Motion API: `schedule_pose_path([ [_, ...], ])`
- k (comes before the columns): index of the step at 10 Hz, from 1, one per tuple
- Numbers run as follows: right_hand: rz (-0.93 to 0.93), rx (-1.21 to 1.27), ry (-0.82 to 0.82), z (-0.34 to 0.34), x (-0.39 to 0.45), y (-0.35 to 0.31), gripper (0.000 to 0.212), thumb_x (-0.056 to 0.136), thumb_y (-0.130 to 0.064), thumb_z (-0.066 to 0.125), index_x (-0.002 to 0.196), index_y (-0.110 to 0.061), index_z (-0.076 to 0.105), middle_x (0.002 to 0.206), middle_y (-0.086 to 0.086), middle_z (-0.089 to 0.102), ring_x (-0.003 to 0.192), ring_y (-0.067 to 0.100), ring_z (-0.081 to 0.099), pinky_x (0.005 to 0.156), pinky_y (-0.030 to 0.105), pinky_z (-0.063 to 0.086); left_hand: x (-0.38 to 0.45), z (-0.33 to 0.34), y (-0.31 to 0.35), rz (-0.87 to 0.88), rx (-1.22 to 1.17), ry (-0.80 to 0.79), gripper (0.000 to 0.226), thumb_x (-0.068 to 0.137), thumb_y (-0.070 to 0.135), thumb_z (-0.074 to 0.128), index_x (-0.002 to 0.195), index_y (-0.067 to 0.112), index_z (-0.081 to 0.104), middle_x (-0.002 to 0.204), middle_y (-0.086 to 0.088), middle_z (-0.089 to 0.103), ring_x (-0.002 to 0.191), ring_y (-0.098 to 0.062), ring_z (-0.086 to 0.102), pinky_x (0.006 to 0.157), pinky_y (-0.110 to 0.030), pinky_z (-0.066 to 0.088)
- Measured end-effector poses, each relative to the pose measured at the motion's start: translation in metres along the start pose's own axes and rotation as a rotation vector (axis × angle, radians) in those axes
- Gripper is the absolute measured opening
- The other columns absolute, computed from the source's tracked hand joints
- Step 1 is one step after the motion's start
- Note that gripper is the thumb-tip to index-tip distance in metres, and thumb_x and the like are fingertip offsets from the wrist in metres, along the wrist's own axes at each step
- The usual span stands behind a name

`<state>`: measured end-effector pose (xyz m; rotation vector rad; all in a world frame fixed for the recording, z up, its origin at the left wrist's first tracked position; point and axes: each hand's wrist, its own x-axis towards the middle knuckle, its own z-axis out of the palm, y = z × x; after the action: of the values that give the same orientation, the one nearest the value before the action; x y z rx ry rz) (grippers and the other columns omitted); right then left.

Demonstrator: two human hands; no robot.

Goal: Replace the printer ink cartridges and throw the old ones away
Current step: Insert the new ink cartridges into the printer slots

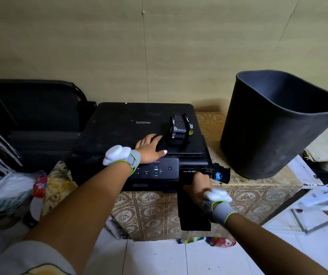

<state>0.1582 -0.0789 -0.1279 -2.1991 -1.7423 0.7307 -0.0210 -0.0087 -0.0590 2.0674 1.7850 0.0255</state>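
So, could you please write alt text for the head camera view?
A person's right hand reaches into the open ink bay of a black printer while the left hand rests flat on its lid, beside two cartridges and a dark bin.

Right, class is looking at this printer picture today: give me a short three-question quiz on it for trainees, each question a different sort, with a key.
1. True or false: the left hand rests flat on the printer lid.
2. Multiple choice: where do the spare cartridges stand? A) inside the bin B) on the printer lid C) on the floor
3. Short answer: what is the right hand reaching into?

Key:
1. True.
2. B; the dark bin stands to the right of the printer on the same patterned cloth.
3. The open cartridge bay at the printer's front right, whose small door hangs open beside it.
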Motion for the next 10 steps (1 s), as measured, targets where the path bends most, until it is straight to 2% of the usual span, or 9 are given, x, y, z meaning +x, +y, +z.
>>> schedule_pose_path([
  [5, -0.046, -0.082, -0.025, -0.006, 0.003, -0.001, 0.034, 0.070, -0.025, 0.070, 0.093, -0.001, 0.063, 0.100, 0.024, 0.068, 0.092, 0.039, 0.064, 0.063, 0.031, 0.041, 0.000, 0.000, 0.001, 0.005, 0.010, -0.017, 0.067, 0.095, 0.046, 0.040, 0.152, 0.027, 0.009, 0.160, -0.002, 0.004, 0.149, -0.023, 0.004, 0.120, -0.036, 0.002],
  [7, -0.061, -0.057, -0.010, 0.004, 0.002, -0.001, 0.033, 0.077, -0.027, 0.065, 0.097, -0.001, 0.060, 0.103, 0.025, 0.066, 0.096, 0.041, 0.062, 0.065, 0.031, 0.041, 0.000, -0.001, 0.001, -0.001, 0.017, -0.016, 0.067, 0.095, 0.046, 0.039, 0.152, 0.027, 0.009, 0.160, -0.002, 0.004, 0.149, -0.023, 0.003, 0.120, -0.035, 0.002],
  [8, -0.065, 0.003, 0.014, 0.005, 0.005, -0.001, 0.034, 0.082, -0.030, 0.061, 0.101, -0.003, 0.058, 0.105, 0.026, 0.065, 0.098, 0.041, 0.060, 0.073, 0.035, 0.047, -0.002, -0.001, 0.001, -0.004, 0.013, -0.022, 0.067, 0.095, 0.047, 0.038, 0.152, 0.028, 0.008, 0.160, -0.001, 0.003, 0.149, -0.023, 0.003, 0.120, -0.035, 0.002],
  [10, -0.087, 0.036, -0.025, 0.006, 0.004, 0.016, 0.040, 0.078, -0.042, 0.065, 0.100, -0.010, 0.059, 0.104, 0.022, 0.067, 0.099, 0.038, 0.061, 0.076, 0.035, 0.048, 0.000, 0.000, 0.000, 0.001, 0.007, -0.032, 0.067, 0.095, 0.047, 0.039, 0.152, 0.028, 0.008, 0.160, 0.000, 0.002, 0.149, -0.022, 0.003, 0.120, -0.034, 0.001],
])
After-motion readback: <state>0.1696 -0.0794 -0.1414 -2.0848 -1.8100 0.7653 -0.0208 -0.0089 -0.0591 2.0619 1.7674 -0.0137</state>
